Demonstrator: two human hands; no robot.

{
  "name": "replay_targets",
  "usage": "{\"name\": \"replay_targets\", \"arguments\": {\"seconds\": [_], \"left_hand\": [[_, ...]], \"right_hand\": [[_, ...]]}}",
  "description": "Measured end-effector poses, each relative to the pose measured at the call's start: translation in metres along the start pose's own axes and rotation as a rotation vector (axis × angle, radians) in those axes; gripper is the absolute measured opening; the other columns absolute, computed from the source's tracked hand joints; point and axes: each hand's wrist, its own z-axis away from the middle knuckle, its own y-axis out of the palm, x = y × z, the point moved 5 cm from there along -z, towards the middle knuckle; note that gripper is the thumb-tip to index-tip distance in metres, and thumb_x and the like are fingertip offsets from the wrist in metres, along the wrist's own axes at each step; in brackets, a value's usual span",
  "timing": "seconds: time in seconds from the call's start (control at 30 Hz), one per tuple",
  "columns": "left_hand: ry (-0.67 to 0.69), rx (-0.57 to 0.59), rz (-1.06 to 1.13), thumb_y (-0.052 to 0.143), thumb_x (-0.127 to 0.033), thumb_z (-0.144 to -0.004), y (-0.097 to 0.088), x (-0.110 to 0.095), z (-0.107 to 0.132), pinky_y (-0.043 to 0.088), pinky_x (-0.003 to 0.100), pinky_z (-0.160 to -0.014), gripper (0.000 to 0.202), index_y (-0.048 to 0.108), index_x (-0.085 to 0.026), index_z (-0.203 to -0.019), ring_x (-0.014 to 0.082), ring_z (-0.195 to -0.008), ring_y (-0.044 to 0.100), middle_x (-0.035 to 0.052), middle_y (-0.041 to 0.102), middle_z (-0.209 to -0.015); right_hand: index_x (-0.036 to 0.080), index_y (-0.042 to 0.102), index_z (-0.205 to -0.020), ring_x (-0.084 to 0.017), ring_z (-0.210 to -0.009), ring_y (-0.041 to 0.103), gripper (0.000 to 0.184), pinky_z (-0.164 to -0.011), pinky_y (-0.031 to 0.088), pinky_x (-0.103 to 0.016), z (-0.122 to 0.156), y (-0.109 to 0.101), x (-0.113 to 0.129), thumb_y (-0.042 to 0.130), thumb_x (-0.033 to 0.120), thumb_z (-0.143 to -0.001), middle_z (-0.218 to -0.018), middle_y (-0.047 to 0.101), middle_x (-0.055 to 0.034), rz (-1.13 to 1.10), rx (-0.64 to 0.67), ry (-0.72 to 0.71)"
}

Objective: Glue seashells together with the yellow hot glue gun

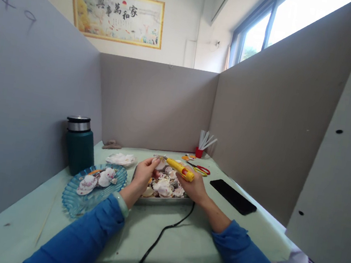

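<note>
Right hand (194, 188) grips a yellow glue gun (179, 168); left hand (144, 174) pinches a pale shell (159, 162) above the tray (165, 201). The hot tip sits near the left fingertips (155, 163); a tug on the cord (164, 230) could cause a burn.

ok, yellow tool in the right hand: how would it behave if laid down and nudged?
Yellow tool looks like hard plastic, so likely stiff. Its slim, rounded body might roll. The black cord, apparently its own, could drag on it.
</note>
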Motion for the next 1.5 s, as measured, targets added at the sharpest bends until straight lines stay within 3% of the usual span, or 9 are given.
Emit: {"name": "replay_targets", "arguments": {"seconds": [0.33, 0.47, 1.5], "left_hand": [[-0.063, 0.05, -0.029, 0.072, -0.053, -0.066, 0.0025, 0.0064, -0.0008, 0.045, 0.021, -0.044, 0.042, 0.058, -0.016, -0.078, 0.0111, -0.041, 0.054, -0.0031, 0.055, -0.047], [-0.056, 0.081, 0.027, 0.077, -0.049, -0.062, 0.0063, 0.0029, 0.0011, 0.047, 0.021, -0.045, 0.043, 0.059, -0.015, -0.081, 0.0108, -0.043, 0.057, -0.0041, 0.056, -0.053], [-0.088, 0.115, 0.027, 0.08, -0.05, -0.055, 0.0099, 0.0001, 0.0054, 0.042, 0.02, -0.042, 0.046, 0.061, -0.014, -0.077, 0.0097, -0.041, 0.053, -0.0039, 0.053, -0.05]], "right_hand": [[0.02, 0.056, -0.075, -0.014, -0.054, 0.051, 0.017, -0.054, 0.039, -0.023, 0.0002, 0.0019, -0.0014, 0.055, 0.035, -0.083, -0.062, 0.058, 0.0008, 0.027, 0.04, -0.016], [0.02, 0.059, -0.077, -0.014, -0.055, 0.053, 0.016, -0.056, 0.039, -0.024, 0.0006, 0.0037, -0.0019, 0.056, 0.034, -0.083, -0.063, 0.059, 0.001, 0.036, 0.066, -0.03], [0.02, 0.056, -0.074, -0.013, -0.053, 0.05, 0.018, -0.054, 0.038, -0.023, 0.0002, 0.0042, -0.0026, 0.056, 0.036, -0.083, -0.06, 0.057, 0.002, 0.047, 0.068, -0.018]]}}
